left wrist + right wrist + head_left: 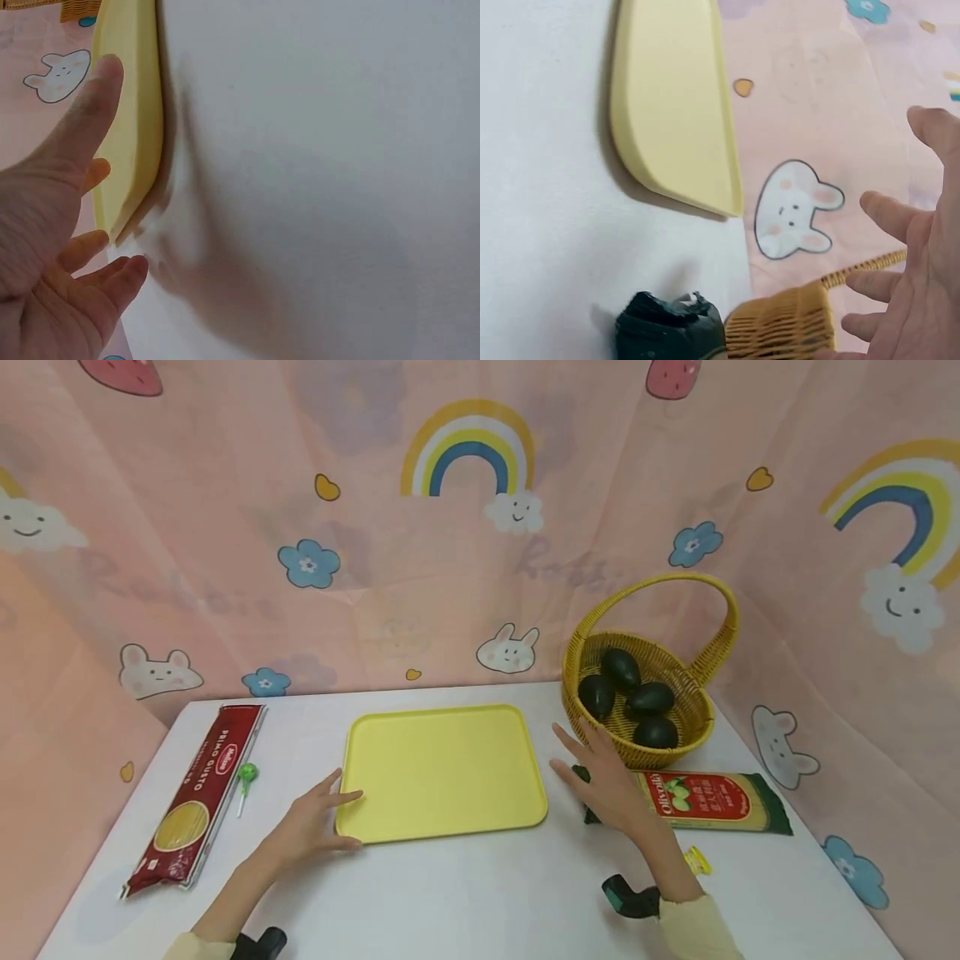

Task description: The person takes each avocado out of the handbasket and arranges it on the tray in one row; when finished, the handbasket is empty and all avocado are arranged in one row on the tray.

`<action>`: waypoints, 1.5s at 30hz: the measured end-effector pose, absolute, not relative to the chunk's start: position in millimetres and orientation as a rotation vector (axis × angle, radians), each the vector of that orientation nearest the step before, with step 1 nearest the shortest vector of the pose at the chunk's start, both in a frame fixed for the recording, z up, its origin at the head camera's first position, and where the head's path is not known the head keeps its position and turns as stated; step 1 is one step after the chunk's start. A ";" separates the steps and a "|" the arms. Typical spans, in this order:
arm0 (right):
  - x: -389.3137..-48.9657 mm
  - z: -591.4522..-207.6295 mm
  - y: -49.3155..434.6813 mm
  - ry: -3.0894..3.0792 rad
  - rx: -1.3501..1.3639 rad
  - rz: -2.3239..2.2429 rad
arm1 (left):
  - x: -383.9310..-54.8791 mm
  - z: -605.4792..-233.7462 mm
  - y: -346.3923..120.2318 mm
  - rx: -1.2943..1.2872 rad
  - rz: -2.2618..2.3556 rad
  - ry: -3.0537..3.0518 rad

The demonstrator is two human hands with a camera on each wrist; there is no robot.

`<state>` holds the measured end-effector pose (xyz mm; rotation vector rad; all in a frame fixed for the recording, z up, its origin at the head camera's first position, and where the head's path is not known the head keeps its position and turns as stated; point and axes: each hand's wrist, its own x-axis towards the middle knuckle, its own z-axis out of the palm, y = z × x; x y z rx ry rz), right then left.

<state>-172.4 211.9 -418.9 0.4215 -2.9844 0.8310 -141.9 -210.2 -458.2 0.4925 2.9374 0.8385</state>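
A yellow rectangular tray (pixel 442 772) lies flat on the white table. My left hand (pixel 311 822) is at its left edge, fingers spread and holding nothing; in the left wrist view the thumb and fingers stand around the tray's corner (pixel 139 127), and I cannot tell whether they touch it. My right hand (pixel 603 781) hovers with spread fingers between the tray and a yellow wicker basket (pixel 701 681), in front of the left end of a green-ended pasta packet (pixel 705 800). Several dark green avocados (pixel 651 700) sit in the basket.
A long red spaghetti packet (pixel 202 789) lies at the table's left, with a green lollipop (pixel 247 772) beside it. A small yellow wrapped candy (pixel 697 860) lies in front of the pasta packet at right. A pink patterned cloth (pixel 420 593) hangs behind the table.
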 end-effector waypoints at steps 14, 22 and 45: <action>-182.5 -396.1 253.0 -2.686 0.336 1.606 | -147.1 -462.9 -212.8 0.516 0.914 2.927; -191.0 -388.4 282.8 -2.219 -0.117 2.176 | -147.2 -468.6 -212.1 0.424 0.909 2.958; -249.7 -411.8 370.9 -2.253 -0.055 2.346 | -148.0 -467.6 -205.3 0.300 0.918 2.943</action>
